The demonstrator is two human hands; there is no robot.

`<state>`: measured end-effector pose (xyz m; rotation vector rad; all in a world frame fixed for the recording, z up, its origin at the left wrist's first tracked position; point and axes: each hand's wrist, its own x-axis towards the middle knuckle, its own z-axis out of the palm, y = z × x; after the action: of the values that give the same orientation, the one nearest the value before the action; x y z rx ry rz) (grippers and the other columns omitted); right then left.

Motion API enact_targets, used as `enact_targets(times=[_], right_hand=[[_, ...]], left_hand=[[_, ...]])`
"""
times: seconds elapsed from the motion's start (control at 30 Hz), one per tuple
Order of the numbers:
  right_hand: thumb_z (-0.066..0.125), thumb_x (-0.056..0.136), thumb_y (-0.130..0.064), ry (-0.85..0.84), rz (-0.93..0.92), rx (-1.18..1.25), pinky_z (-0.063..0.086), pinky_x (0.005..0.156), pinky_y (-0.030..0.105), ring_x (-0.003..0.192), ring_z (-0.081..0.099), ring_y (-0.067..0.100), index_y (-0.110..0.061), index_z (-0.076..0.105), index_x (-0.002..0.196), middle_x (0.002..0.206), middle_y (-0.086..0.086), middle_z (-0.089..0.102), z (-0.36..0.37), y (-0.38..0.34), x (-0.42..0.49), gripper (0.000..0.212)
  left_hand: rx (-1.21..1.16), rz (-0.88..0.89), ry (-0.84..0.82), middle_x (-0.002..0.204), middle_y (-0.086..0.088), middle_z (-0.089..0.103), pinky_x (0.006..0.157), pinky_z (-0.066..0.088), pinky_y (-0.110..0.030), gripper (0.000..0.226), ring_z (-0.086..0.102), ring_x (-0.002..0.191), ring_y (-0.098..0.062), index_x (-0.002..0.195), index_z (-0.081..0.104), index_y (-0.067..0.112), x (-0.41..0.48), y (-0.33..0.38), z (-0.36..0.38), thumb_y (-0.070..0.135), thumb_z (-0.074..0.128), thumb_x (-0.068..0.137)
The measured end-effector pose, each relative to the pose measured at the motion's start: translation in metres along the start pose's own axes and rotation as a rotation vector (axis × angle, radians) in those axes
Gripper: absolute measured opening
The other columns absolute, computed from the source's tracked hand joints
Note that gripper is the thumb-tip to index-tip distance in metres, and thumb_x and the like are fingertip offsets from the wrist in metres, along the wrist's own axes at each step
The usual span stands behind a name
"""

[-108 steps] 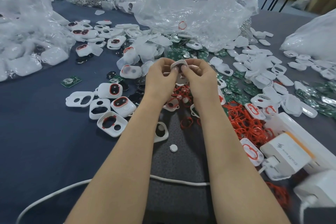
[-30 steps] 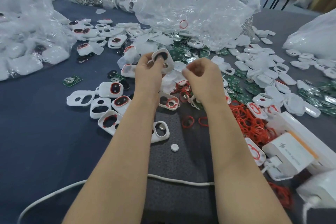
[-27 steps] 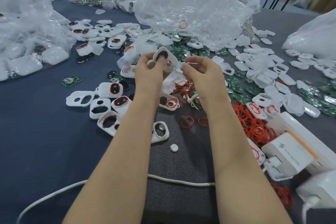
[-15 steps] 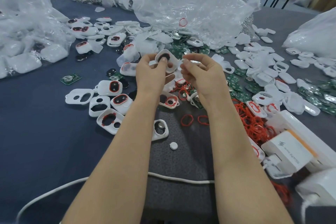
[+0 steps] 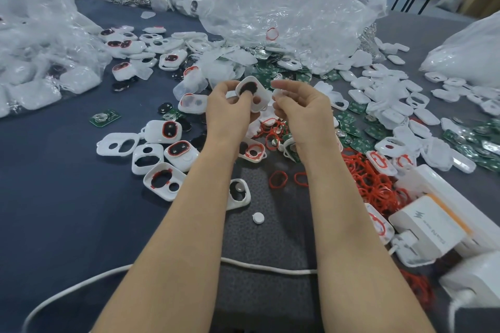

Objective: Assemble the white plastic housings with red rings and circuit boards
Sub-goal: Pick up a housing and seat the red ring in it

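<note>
You hold one housing in your left hand, raised above the middle of the worktop. The fingers are curled round its lower edge, and a fingertip sits at its large opening, which shows dark. No ring shows plainly on it from this angle. Your right hand is just beside it, with the fingers bent and the tips close together near the housing's right edge. Whether they pinch a small part cannot be told. Judgement: this piece is mid-assembly, not finished. What looks done lies to your left: two finished units with red rings seated, and a ringed shell lying open just beside them. More ringed pieces lie further back on that side. Two bare shells in the same group show neither ring nor board. Outstanding work is heavy. A heap of loose rings lies to your right. Green boards are scattered beyond your hands and out to the far right. Many empty shells cover the right half of the worktop, and what looks like more stock sits in the bags at the back. I rate the job as early, with the bulk of the parts unassembled.
</note>
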<state>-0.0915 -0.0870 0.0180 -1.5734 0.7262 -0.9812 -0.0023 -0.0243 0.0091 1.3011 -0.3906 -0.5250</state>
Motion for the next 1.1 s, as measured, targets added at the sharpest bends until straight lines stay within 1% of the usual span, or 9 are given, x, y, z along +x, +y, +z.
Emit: enact_targets(times=[0.17, 0.27, 0.37, 0.5, 0.67, 0.73, 0.83, 0.97, 1.1], right_hand=[[0.063, 0.088, -0.001, 0.056, -0.034, -0.02, 0.054, 0.065, 0.02, 0.069, 0.069, 0.011, -0.016, 0.061, 0.082, 0.077, 0.005, 0.07, 0.003, 0.001, -0.002, 0.016], [0.067, 0.087, -0.009, 0.092, -0.106, -0.175, 0.052, 0.071, 0.02, 0.071, 0.064, 0.005, -0.022, 0.062, 0.079, 0.077, -0.004, 0.068, 0.004, 0.003, -0.002, 0.015], [0.07, 0.085, -0.014, 0.097, -0.119, -0.236, 0.048, 0.068, 0.015, 0.066, 0.057, -0.001, -0.025, 0.065, 0.079, 0.073, -0.013, 0.065, 0.005, 0.002, -0.002, 0.013], [0.07, 0.085, -0.014, 0.1, -0.095, -0.228, 0.054, 0.073, 0.024, 0.071, 0.062, 0.007, -0.022, 0.066, 0.079, 0.074, -0.008, 0.067, 0.005, 0.002, -0.002, 0.011], [0.068, 0.086, -0.014, 0.113, -0.106, -0.276, 0.05, 0.072, 0.018, 0.075, 0.062, 0.009, -0.017, 0.067, 0.086, 0.077, -0.006, 0.066, 0.006, 0.002, -0.002, 0.004], [0.068, 0.086, -0.014, 0.129, -0.102, -0.282, 0.05, 0.073, 0.021, 0.077, 0.063, 0.013, -0.016, 0.067, 0.086, 0.079, -0.003, 0.067, 0.007, 0.001, -0.002, 0.003], [0.068, 0.086, -0.013, 0.138, -0.099, -0.297, 0.05, 0.075, 0.026, 0.077, 0.063, 0.016, -0.014, 0.067, 0.085, 0.079, 0.001, 0.068, 0.01, 0.0, -0.003, 0.001], [0.065, 0.086, -0.01, 0.148, -0.137, -0.401, 0.045, 0.073, 0.024, 0.077, 0.058, 0.014, -0.011, 0.069, 0.085, 0.081, 0.002, 0.066, 0.016, 0.002, -0.005, 0.004], [0.063, 0.087, -0.011, 0.182, -0.128, -0.402, 0.046, 0.08, 0.029, 0.086, 0.06, 0.019, -0.01, 0.068, 0.089, 0.091, 0.007, 0.067, 0.019, 0.004, -0.005, 0.005]], left_hand=[[-0.005, 0.008, -0.01, 0.076, -0.001, 0.067, 0.064, 0.057, -0.02, 0.015, 0.066, 0.073, -0.011, 0.086, 0.055, 0.022, -0.001, 0.0, 0.001, 0.01, 0.058, 0.093], [-0.003, 0.0, -0.022, 0.081, -0.003, 0.067, 0.064, 0.056, -0.018, 0.012, 0.067, 0.078, -0.012, 0.09, 0.055, 0.02, -0.002, 0.001, 0.001, 0.008, 0.057, 0.093], [0.01, -0.002, -0.041, 0.085, -0.005, 0.068, 0.064, 0.055, -0.016, 0.014, 0.067, 0.08, -0.013, 0.099, 0.055, 0.015, -0.003, 0.002, 0.002, 0.003, 0.057, 0.091], [0.002, 0.003, -0.065, 0.086, -0.005, 0.069, 0.065, 0.054, -0.014, 0.02, 0.067, 0.078, -0.01, 0.104, 0.054, 0.013, -0.004, 0.004, 0.002, -0.001, 0.057, 0.09], [-0.004, -0.003, -0.083, 0.086, -0.003, 0.068, 0.067, 0.055, -0.015, 0.021, 0.066, 0.076, -0.007, 0.103, 0.053, 0.013, -0.004, 0.003, 0.004, -0.004, 0.055, 0.089], [-0.007, -0.002, -0.094, 0.085, -0.003, 0.068, 0.066, 0.054, -0.014, 0.022, 0.066, 0.075, -0.006, 0.102, 0.054, 0.014, -0.005, 0.003, 0.004, -0.005, 0.055, 0.089], [0.004, 0.004, -0.113, 0.085, -0.005, 0.069, 0.071, 0.056, -0.018, 0.021, 0.067, 0.079, -0.011, 0.1, 0.054, 0.015, -0.006, 0.003, 0.004, -0.003, 0.056, 0.089], [0.061, 0.014, -0.125, 0.094, -0.014, 0.071, 0.083, 0.058, -0.029, 0.021, 0.068, 0.084, -0.018, 0.106, 0.054, 0.012, -0.007, 0.003, 0.004, 0.0, 0.058, 0.089], [0.107, 0.038, -0.132, 0.092, -0.014, 0.069, 0.078, 0.056, -0.027, 0.022, 0.066, 0.081, -0.018, 0.109, 0.054, 0.011, -0.01, 0.004, 0.005, -0.001, 0.057, 0.09]])
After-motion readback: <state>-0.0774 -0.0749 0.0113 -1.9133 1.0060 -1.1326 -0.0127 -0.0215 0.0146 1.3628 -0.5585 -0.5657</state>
